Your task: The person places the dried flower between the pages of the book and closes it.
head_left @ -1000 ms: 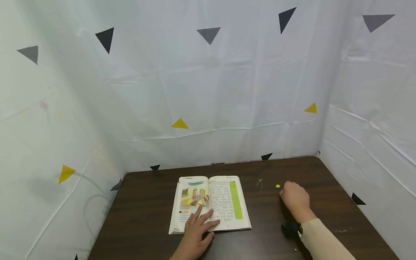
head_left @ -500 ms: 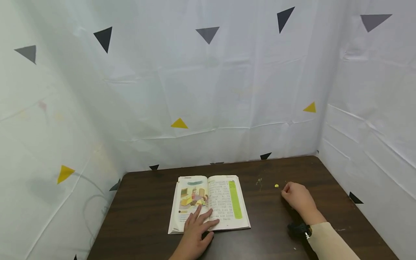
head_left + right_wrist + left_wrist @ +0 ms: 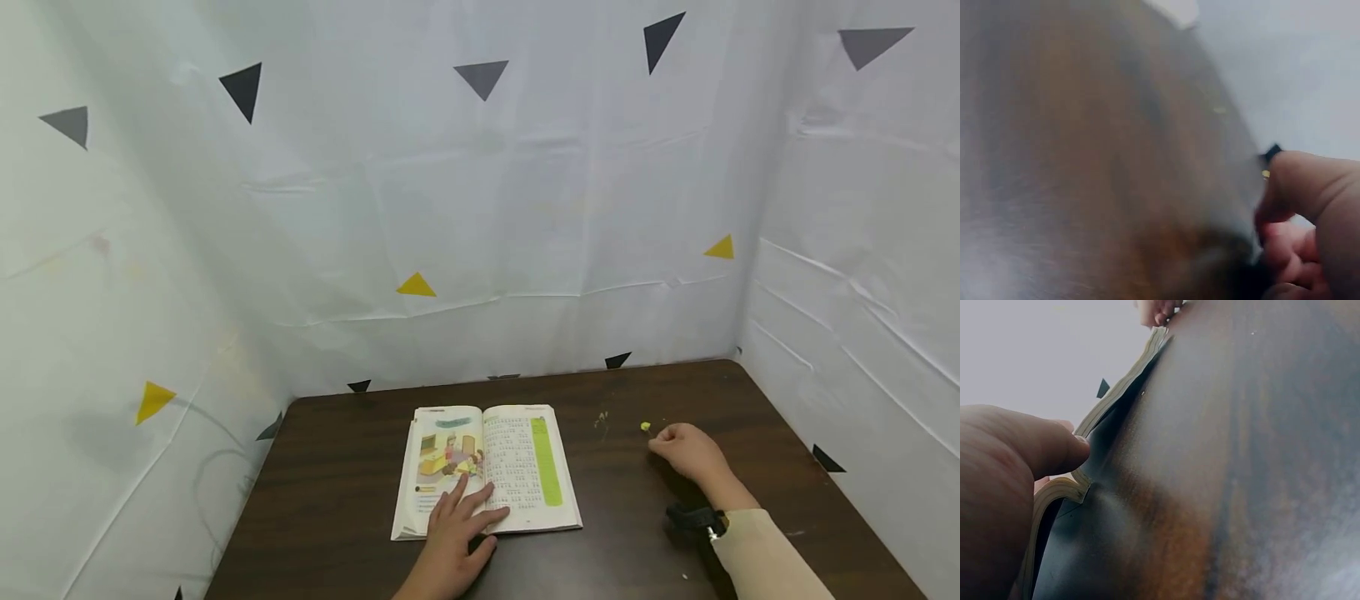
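An open book point(image 3: 517, 467) with a colour picture on its left page lies on the dark table. My left hand point(image 3: 453, 537) rests on its lower part, fingers spread over the pages near the spine. In the left wrist view the thumb point(image 3: 1054, 447) lies at the book's lower edge. To the right of the book, my right hand point(image 3: 693, 457) pinches what looks like the thin stem of a small yellow flower point(image 3: 645, 426). The flower head sticks out left of the fingertips; the right wrist view shows only a speck of yellow point(image 3: 1265, 174) beside the thumb.
A thin dried sprig point(image 3: 602, 419) lies on the table point(image 3: 322, 483) between the book and the right hand. White cloth with triangles point(image 3: 480, 208) hangs behind the table and along both sides. A black band point(image 3: 697, 518) sits at the right wrist.
The right hand has drawn slightly right and turned, its fingertips now pinched near the flower. The flower head has shifted slightly up and right. My left hand and the book stay put.
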Available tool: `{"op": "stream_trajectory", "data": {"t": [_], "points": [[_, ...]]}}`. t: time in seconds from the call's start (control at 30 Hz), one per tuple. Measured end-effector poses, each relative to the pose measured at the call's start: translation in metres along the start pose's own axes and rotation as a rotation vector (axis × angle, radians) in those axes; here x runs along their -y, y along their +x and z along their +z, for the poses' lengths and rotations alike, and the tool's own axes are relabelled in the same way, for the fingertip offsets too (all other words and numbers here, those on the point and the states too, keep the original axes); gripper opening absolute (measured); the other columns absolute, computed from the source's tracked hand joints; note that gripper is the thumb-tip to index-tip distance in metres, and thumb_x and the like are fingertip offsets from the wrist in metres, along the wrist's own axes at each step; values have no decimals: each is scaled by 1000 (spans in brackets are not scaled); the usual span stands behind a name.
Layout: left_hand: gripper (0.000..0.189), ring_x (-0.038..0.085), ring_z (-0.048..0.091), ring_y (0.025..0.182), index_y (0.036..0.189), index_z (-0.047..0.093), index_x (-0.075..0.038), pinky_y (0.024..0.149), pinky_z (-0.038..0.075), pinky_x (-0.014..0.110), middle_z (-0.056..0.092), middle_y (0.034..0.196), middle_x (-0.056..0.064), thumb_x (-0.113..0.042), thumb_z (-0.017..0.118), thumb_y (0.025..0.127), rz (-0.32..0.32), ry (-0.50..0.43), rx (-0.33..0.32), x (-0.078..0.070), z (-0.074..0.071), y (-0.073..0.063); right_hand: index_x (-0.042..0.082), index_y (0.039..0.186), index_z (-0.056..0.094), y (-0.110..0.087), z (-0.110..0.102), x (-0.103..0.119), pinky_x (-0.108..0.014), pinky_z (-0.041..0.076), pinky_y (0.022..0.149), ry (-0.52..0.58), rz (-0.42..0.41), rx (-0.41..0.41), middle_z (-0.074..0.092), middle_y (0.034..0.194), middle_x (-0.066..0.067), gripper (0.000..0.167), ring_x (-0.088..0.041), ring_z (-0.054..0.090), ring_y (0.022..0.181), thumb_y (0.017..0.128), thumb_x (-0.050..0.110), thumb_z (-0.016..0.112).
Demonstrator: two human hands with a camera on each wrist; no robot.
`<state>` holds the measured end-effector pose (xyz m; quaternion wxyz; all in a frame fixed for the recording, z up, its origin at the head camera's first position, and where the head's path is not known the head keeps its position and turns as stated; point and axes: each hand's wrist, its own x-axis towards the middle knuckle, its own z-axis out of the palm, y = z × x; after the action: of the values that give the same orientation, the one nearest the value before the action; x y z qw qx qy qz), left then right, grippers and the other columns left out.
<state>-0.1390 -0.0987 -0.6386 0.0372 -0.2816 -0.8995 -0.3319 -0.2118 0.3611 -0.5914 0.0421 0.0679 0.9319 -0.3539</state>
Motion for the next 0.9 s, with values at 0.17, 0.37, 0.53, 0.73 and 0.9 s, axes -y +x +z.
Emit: {"op": "stream_trajectory", "data": {"t": [0.17,0.37,0.53,0.73,0.9], "points": [[46,41,20,169,146,67,-45,123,19,81,48,171,-6,-26,73,104,-10,9,1,-2,2,2,2,94,66,-6,-10,-14,-33,39,64,227,-1,20,47,75,3,26,-17,47,70,108,24,61],[46,41,19,169,145,68,-43,124,18,80,48,171,-6,-26,74,103,-24,9,14,-4,-1,0,3,98,67,-9,-7,-21,-33,42,65,362,90,-7,53,81,3,30,-16,49,73,109,29,59],[46,41,20,169,145,68,-44,124,18,80,48,171,-5,-26,74,103,-22,14,8,-4,0,-3,7,88,58,-6,-5,-22,-34,37,66,389,80,-9,44,77,4,31,-17,44,73,109,30,58],[46,41,20,169,144,68,-44,123,19,80,49,171,-5,-25,74,103,-19,16,3,-3,-1,-3,7,94,61,-8,-5,-23,-31,39,60,449,98,-16,41,69,9,28,-12,40,63,110,29,59],[46,41,20,169,144,68,-45,123,20,80,49,171,-6,-26,74,103,-18,20,7,-2,0,-2,1,109,66,-14,0,-16,-30,39,63,450,107,-144,45,75,8,34,-12,44,69,111,33,57]]}}
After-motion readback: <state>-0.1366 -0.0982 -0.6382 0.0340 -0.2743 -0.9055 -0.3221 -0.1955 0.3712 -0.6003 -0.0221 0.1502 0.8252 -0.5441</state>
